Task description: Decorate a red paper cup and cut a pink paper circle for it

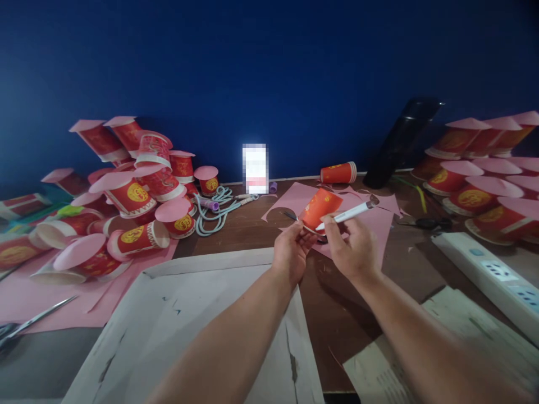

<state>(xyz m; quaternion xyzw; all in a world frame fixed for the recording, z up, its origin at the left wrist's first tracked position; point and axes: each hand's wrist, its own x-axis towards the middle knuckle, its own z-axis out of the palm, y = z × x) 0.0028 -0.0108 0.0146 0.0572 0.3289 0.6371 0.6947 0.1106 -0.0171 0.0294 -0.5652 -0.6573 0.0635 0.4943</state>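
My left hand [293, 247] is closed on the near end of a red paper cup [321, 207], which is tilted over the pink paper. Between the fingers and thumb of my right hand [356, 247] is a white pen [352, 212], its tip by the cup's lower edge. Whether the tip touches the cup I cannot tell. Beneath both hands lies a pink paper sheet [290, 197] with curved cut-outs. A dark-bladed tool partly shows behind my left fingers; its kind is hidden.
Red cups with pink paper discs pile up at left [130, 193] and right [471, 197]. A white box lid [202, 314] lies in front. Around are a power strip [488, 275], scissors [37, 320], a coiled cable [214, 216], a black bottle [400, 143] and a lit phone [255, 168].
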